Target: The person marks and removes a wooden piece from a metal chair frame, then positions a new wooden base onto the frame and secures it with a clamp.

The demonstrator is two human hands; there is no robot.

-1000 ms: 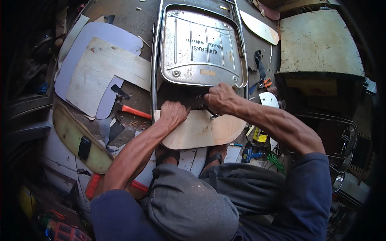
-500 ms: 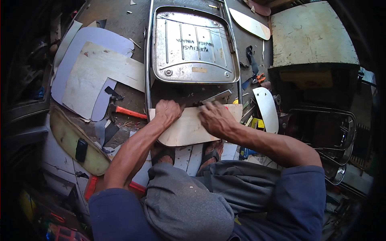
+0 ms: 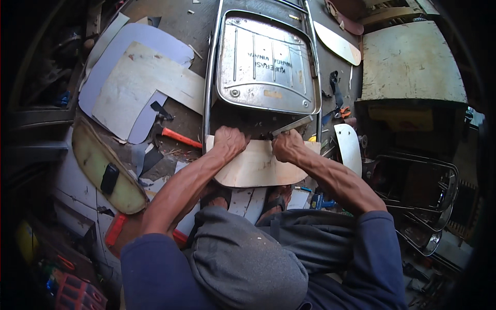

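A pale plywood board (image 3: 248, 170) with a rounded near edge lies across the metal chair frame (image 3: 207, 88), above my feet. My left hand (image 3: 231, 142) is closed over its far edge, toward the left end. Farther right along that edge, my right hand (image 3: 289, 146) is curled into a fist, its fingertips hidden. A flat metal strip (image 3: 297, 125) slants up and right just beyond the right fist; its kind and whether I hold it are unclear. Beyond both hands is the chair's ribbed metal panel (image 3: 268, 62), with dark lettering on it.
To the left lie an orange-handled hammer (image 3: 178, 137), a cut plywood sheet (image 3: 124, 77) and a worn yellowish pad (image 3: 98, 165) bearing a dark object. Orange-handled pliers (image 3: 343, 112) and a white curved offcut (image 3: 349, 150) are at right. Beyond stands a wood-topped box (image 3: 413, 62).
My right hand, blurred before, has moved right along the board's far edge and looks still. The left hand keeps its place on the board. The whole view has shifted slightly.
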